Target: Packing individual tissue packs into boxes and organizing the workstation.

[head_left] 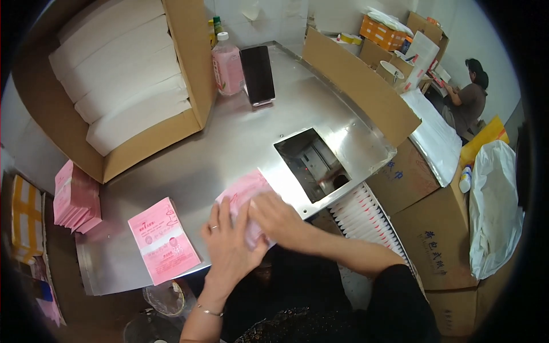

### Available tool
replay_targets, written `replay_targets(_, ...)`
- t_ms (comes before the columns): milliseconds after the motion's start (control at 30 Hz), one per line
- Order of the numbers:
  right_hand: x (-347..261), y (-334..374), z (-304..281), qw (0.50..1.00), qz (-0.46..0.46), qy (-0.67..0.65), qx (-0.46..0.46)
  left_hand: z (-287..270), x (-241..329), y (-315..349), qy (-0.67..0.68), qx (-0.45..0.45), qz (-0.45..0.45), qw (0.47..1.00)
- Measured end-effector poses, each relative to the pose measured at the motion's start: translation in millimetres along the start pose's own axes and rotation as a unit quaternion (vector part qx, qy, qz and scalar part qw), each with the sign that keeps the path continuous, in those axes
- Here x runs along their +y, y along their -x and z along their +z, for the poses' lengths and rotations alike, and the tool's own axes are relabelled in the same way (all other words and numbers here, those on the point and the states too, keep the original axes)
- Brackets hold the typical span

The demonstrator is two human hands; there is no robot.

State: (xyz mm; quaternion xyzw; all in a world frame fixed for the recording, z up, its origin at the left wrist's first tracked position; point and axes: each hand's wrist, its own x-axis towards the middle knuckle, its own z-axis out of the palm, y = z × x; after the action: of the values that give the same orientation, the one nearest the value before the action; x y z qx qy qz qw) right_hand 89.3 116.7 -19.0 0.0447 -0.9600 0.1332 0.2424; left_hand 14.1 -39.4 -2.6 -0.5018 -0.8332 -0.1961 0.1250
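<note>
A pink printed packet (245, 184) lies on the metal table near its front edge, partly hidden by both my hands. My left hand (231, 243), with a ring and a bracelet, rests over its left side, fingers stretched out and spread, thumb toward the near side. My right hand (283, 223) reaches across the packet's right side, its fingers bent and smeared by motion, so their grip is unclear. To the left, a flat stack of pink printed packets (163, 214) with a white band round it sits at the table's edge.
A carton (197, 74) of white bundles (123, 68) stands at the left, beside piled pink packets (77, 197). A phone (257, 74) on a stand and a pink bottle (227, 66) are behind. A square opening (314, 163) cuts the table. Cartons (432, 228) fill the right; a person (466, 100) sits beyond.
</note>
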Motion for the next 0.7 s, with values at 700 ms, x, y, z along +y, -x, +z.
replay_targets(700, 10.4, -28.7, -37.9, 0.953, 0.14, -0.213, 0.166, -7.4, -19.2, -1.3, -0.061, 0.003, -0.039, 0.997)
